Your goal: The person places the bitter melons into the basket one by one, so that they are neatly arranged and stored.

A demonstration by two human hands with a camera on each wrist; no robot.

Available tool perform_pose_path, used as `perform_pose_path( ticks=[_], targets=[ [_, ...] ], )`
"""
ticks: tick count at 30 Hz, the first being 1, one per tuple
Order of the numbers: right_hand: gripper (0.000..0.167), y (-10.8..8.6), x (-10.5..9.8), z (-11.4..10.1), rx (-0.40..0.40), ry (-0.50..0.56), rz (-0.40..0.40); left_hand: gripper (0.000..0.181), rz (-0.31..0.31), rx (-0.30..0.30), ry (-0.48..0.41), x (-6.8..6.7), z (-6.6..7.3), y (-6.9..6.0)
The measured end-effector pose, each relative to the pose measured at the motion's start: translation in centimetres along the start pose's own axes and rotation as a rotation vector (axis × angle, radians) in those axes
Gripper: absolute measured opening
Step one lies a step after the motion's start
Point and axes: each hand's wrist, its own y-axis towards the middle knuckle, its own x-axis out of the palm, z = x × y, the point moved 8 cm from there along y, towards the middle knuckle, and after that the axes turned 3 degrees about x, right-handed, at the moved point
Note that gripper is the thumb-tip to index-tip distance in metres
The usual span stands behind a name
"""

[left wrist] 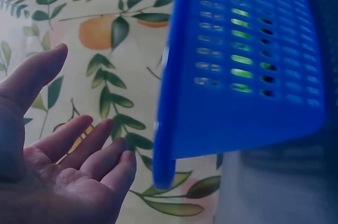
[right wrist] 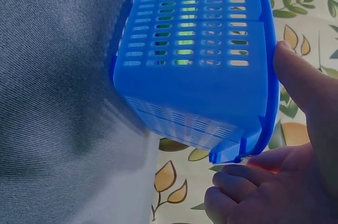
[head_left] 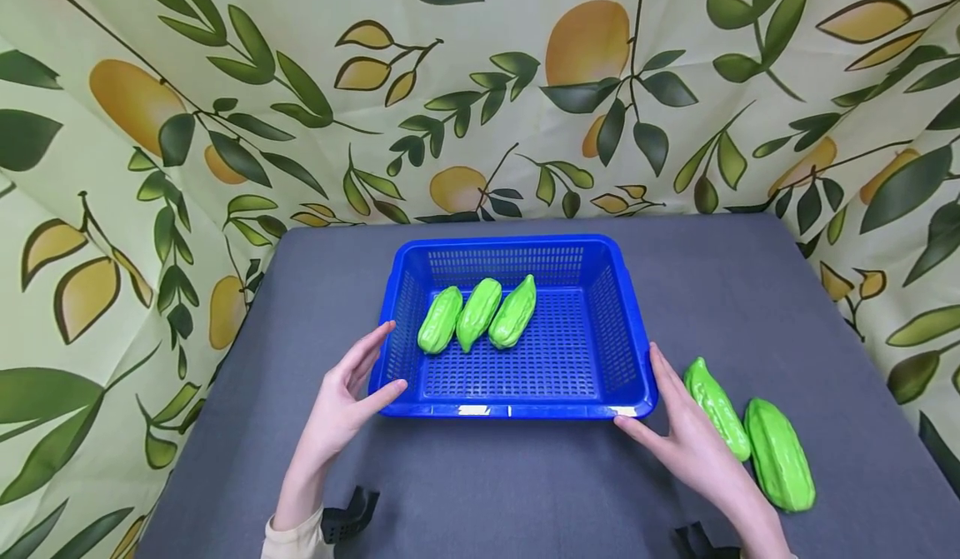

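Observation:
A blue perforated basket (head_left: 510, 411) holds three light-green ridged vegetables (head_left: 440, 321) side by side in its left half. At its left side is the left hand (head_left: 341, 405), fingers spread and relaxed; the left wrist view shows a gap between this hand (left wrist: 74, 160) and the basket wall (left wrist: 237, 113). The right hand (head_left: 693, 442) is at the front right corner, fingers extended. In the right wrist view, the thumb of that hand (right wrist: 296, 145) touches the rim (right wrist: 272, 86), and its other fingers lie loosely bent by the corner.
Two more green vegetables (head_left: 717, 409) (head_left: 780, 456) lie on the grey table (head_left: 525, 492), right of the basket and beside the right hand. A leaf-and-fruit patterned cloth (head_left: 300, 159) hangs behind the table and along its sides.

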Motion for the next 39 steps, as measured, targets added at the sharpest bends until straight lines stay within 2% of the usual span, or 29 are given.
perform_pose_path(
  ticks=[5, 8, 15, 19, 24, 28, 33, 39],
  targets=[
    [0.098, 0.0, -0.3, 0.2, 0.023, 0.011, -0.022, 0.068, 0.005, 0.037, 0.019, 0.4, -0.3, -0.4],
    [0.096, -0.2, -1.1, 0.4, 0.03, 0.005, -0.002, 0.069, 0.002, 0.039, 0.013, 0.5, -0.4, -0.6],
    [0.097, -0.7, -2.5, 1.5, 0.086, -0.025, 0.029, 0.068, 0.011, -0.004, 0.022, 0.6, -0.9, -0.9],
    [0.096, -0.8, -2.8, 2.0, 0.092, -0.025, 0.033, 0.068, 0.045, -0.023, 0.046, 0.0, -1.4, -1.2],
    [0.094, -1.1, -3.5, 3.0, 0.131, -0.021, 0.028, 0.07, 0.096, -0.108, 0.105, -1.1, -2.4, -1.9],
    [0.093, -1.3, -4.1, 4.0, 0.134, -0.018, 0.04, 0.072, 0.112, -0.146, 0.146, -1.5, -3.0, -2.4],
    [0.092, -1.8, -4.8, 5.1, 0.124, -0.045, 0.068, 0.075, 0.119, -0.117, 0.169, -1.4, -3.1, -2.7],
    [0.089, -2.6, -5.9, 6.4, 0.156, -0.079, 0.091, 0.077, 0.084, -0.062, 0.137, -0.9, -3.3, -2.8]
  ],
)
